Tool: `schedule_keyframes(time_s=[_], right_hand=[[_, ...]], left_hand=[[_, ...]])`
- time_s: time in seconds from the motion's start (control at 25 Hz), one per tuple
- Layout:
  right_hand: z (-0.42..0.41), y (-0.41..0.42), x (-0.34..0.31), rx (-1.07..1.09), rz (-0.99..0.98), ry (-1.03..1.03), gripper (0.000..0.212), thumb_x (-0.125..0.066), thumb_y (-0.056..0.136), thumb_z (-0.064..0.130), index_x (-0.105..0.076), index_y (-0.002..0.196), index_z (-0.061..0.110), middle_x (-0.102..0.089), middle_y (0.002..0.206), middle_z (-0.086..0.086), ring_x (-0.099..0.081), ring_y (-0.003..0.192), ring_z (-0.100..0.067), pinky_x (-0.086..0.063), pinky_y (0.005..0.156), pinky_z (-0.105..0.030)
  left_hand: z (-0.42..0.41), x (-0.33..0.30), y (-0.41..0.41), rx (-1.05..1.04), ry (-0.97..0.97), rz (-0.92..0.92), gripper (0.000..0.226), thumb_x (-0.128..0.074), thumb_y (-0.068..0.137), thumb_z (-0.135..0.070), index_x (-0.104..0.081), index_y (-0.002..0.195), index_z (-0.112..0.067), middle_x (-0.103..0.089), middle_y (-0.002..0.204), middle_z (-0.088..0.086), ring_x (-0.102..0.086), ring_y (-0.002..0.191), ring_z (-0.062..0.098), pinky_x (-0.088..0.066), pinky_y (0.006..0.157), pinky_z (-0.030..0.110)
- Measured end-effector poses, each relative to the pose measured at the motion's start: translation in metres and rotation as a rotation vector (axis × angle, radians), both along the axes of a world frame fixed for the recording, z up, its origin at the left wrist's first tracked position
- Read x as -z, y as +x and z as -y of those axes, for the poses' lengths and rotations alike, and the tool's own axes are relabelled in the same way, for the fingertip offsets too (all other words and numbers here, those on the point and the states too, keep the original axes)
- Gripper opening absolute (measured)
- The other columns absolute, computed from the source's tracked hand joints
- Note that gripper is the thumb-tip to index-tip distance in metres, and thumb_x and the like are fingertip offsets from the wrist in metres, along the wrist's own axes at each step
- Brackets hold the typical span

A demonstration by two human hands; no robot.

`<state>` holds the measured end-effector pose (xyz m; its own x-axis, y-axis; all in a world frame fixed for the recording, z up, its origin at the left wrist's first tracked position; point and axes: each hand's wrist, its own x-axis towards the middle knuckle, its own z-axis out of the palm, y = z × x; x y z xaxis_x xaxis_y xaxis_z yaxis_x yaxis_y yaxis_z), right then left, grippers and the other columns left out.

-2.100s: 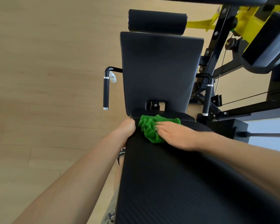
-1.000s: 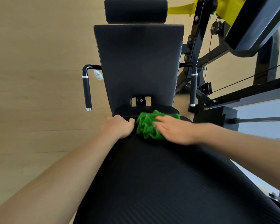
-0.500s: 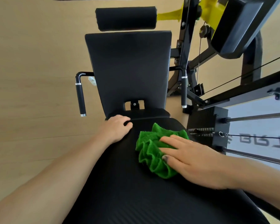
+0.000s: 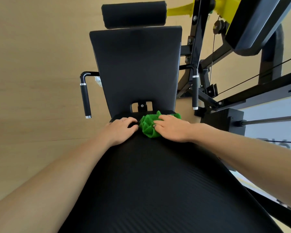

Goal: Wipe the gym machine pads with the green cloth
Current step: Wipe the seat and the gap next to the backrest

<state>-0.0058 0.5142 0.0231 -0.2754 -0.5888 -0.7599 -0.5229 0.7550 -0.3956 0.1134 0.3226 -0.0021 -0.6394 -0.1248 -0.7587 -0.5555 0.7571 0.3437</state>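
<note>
A bunched green cloth [image 4: 149, 126] lies at the far end of the long black pad [image 4: 158, 182] that fills the lower view. My right hand [image 4: 172, 129] presses flat on the cloth with fingers spread over it. My left hand [image 4: 120, 129] rests on the pad's far left corner, right beside the cloth, fingers loosely bent over the edge. Beyond them lies a second black pad [image 4: 136, 68] and a round roller pad [image 4: 133, 14] at its far end.
Two black handles flank the far pad, the left handle [image 4: 85, 100] and the right handle [image 4: 194, 91]. The machine's black frame [image 4: 198, 39], cables, yellow parts [image 4: 225, 5] and a weight stack [image 4: 223, 121] stand to the right. Wooden floor [image 4: 32, 73] lies to the left.
My right hand has slid the cloth from nearer on the pad back to its far end, next to my left hand. The left hand has stayed at the pad's corner.
</note>
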Motion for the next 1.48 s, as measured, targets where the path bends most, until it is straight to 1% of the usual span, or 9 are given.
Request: schedule_keyframes(time_s=[0.08, 0.24, 0.4, 0.6, 0.88, 0.96, 1.16, 1.36, 1.48], right_hand=[[-0.046, 0.016, -0.048, -0.039, -0.013, -0.152, 0.054, -0.024, 0.102, 0.049, -0.047, 0.145, 0.025, -0.039, 0.151, -0.009, -0.033, 0.140, -0.031, -0.031, 0.114, -0.047], [-0.104, 0.028, -0.104, -0.046, 0.000, -0.189, 0.069, 0.001, 0.087, 0.079, -0.020, 0.145, 0.049, -0.020, 0.155, 0.019, -0.015, 0.145, -0.003, -0.019, 0.118, -0.035], [-0.045, 0.000, -0.038, -0.071, -0.011, 0.055, 0.066, -0.009, 0.094, 0.060, -0.029, 0.153, 0.038, -0.019, 0.163, -0.006, -0.014, 0.150, -0.029, -0.015, 0.121, -0.052], [0.000, -0.022, 0.024, 0.048, 0.012, 0.272, 0.063, -0.010, 0.092, 0.063, -0.017, 0.153, 0.048, -0.017, 0.163, -0.005, -0.015, 0.148, -0.038, -0.015, 0.117, -0.058], [-0.071, 0.019, -0.082, -0.029, -0.024, 0.098, 0.084, 0.004, 0.079, 0.067, -0.030, 0.150, 0.036, -0.028, 0.158, -0.007, -0.016, 0.147, -0.036, -0.023, 0.116, -0.059], [-0.093, 0.031, -0.104, 0.032, -0.013, 0.031, 0.073, -0.003, 0.086, 0.065, -0.034, 0.146, 0.038, -0.030, 0.154, -0.007, -0.016, 0.145, -0.036, -0.023, 0.117, -0.057], [-0.065, -0.004, -0.051, 0.261, 0.175, 0.180, 0.053, -0.013, 0.098, 0.058, -0.017, 0.151, 0.051, -0.006, 0.161, -0.011, -0.014, 0.143, -0.049, -0.016, 0.119, -0.057], [-0.027, -0.041, 0.014, 0.423, 0.169, 0.193, 0.048, -0.016, 0.108, 0.027, -0.038, 0.148, 0.011, -0.035, 0.155, -0.016, -0.035, 0.136, -0.037, -0.024, 0.115, -0.049], [-0.014, -0.044, 0.026, 0.437, 0.151, 0.167, 0.045, -0.019, 0.108, 0.020, -0.047, 0.138, 0.004, -0.041, 0.152, -0.016, -0.037, 0.137, -0.033, -0.024, 0.114, -0.051]], left_hand=[[-0.001, -0.004, 0.000, -0.016, 0.008, 0.007, 0.047, -0.035, 0.102, -0.055, -0.045, 0.145, -0.039, -0.043, 0.159, -0.002, -0.044, 0.142, 0.026, -0.035, 0.115, 0.049], [0.000, 0.002, 0.000, -0.046, 0.037, 0.009, 0.046, -0.035, 0.101, -0.056, -0.046, 0.143, -0.039, -0.045, 0.157, -0.003, -0.044, 0.140, 0.025, -0.035, 0.115, 0.050], [0.002, 0.010, 0.001, -0.022, 0.015, -0.014, 0.046, -0.036, 0.101, -0.057, -0.046, 0.143, -0.040, -0.047, 0.156, -0.002, -0.046, 0.139, 0.026, -0.037, 0.113, 0.051], [0.002, 0.006, 0.001, 0.005, 0.006, 0.001, 0.050, -0.033, 0.098, -0.061, -0.042, 0.144, -0.044, -0.048, 0.155, -0.001, -0.047, 0.138, 0.027, -0.039, 0.111, 0.048], [0.002, -0.002, -0.001, -0.023, 0.046, 0.032, 0.048, -0.034, 0.102, -0.056, -0.042, 0.146, -0.040, -0.046, 0.157, -0.001, -0.044, 0.141, 0.027, -0.037, 0.114, 0.050], [0.001, 0.000, 0.000, -0.044, 0.057, 0.033, 0.047, -0.036, 0.103, -0.054, -0.043, 0.146, -0.039, -0.046, 0.157, 0.000, -0.043, 0.141, 0.027, -0.037, 0.114, 0.049], [0.002, 0.004, 0.001, -0.068, 0.044, 0.028, 0.045, -0.038, 0.102, -0.054, -0.044, 0.144, -0.041, -0.048, 0.154, -0.001, -0.045, 0.139, 0.025, -0.039, 0.113, 0.049], [0.001, 0.003, 0.002, -0.070, 0.027, 0.032, 0.045, -0.039, 0.102, -0.055, -0.042, 0.146, -0.043, -0.050, 0.152, -0.001, -0.047, 0.137, 0.023, -0.042, 0.111, 0.046], [0.004, 0.004, 0.001, -0.064, 0.022, 0.039, 0.046, -0.038, 0.102, -0.056, -0.041, 0.146, -0.044, -0.050, 0.153, -0.002, -0.047, 0.138, 0.023, -0.041, 0.111, 0.047]])
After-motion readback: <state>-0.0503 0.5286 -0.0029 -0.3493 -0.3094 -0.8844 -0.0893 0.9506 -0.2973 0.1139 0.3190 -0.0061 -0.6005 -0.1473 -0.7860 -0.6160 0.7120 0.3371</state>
